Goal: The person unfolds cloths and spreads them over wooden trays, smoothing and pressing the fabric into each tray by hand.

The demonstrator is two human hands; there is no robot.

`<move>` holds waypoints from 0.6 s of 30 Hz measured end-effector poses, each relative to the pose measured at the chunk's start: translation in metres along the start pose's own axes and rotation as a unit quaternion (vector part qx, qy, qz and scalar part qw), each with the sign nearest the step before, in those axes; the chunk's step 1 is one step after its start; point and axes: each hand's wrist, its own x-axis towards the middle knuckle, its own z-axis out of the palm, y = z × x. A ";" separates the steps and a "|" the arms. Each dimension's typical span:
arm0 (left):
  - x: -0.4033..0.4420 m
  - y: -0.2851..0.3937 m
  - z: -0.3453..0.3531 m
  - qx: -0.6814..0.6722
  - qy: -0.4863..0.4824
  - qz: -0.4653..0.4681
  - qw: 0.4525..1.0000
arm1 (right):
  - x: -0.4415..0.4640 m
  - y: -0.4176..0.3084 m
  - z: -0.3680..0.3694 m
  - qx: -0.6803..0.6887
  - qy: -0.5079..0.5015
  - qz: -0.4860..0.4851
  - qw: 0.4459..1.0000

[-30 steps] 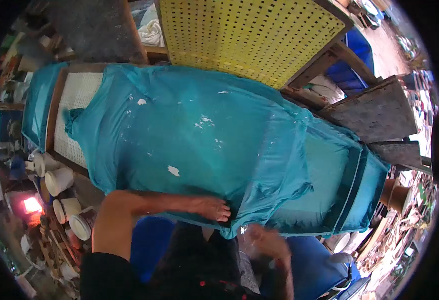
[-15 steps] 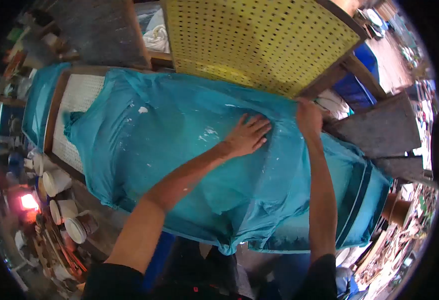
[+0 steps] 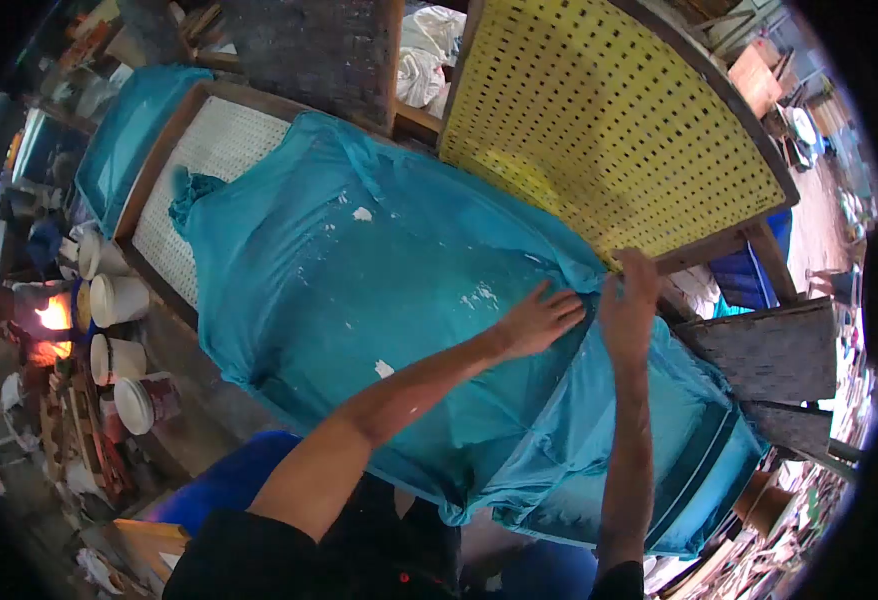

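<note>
A wet-looking teal cloth [image 3: 389,270] with white flecks lies draped over a long wooden-framed bed, its folds bunched along the near side and the right. My left hand [image 3: 539,322] rests on the cloth right of the middle, palm down, fingers stretched out. Close to its right, my right hand [image 3: 629,310] is at the cloth's far edge by the yellow board, its fingers closed on the fabric. Part of that grip is hidden by the hand itself. At the left end, a white perforated panel [image 3: 224,150] shows uncovered inside the wooden frame.
A yellow perforated board [image 3: 609,120] leans along the far side. Dark wooden boards [image 3: 759,350] stand at the right. White buckets [image 3: 119,300] line the lower left, near a glowing fire [image 3: 56,312]. Wood scraps lie at the lower right.
The view has turned, so the bed now slants more down to the right. My left hand is a little closer to my right hand, which stays at the cloth's far edge.
</note>
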 end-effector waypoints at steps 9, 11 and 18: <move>-0.168 0.035 -0.107 0.019 -0.046 -0.341 0.939 | -0.028 -0.140 0.144 0.078 -0.110 -0.080 0.988; -0.184 0.031 -0.109 0.019 -0.065 -0.381 0.922 | -0.026 -0.146 0.177 -0.078 -0.087 -0.044 0.992; -0.204 0.019 -0.112 -0.017 -0.031 -0.376 0.926 | 0.001 -0.173 0.168 -0.069 -0.225 0.014 0.972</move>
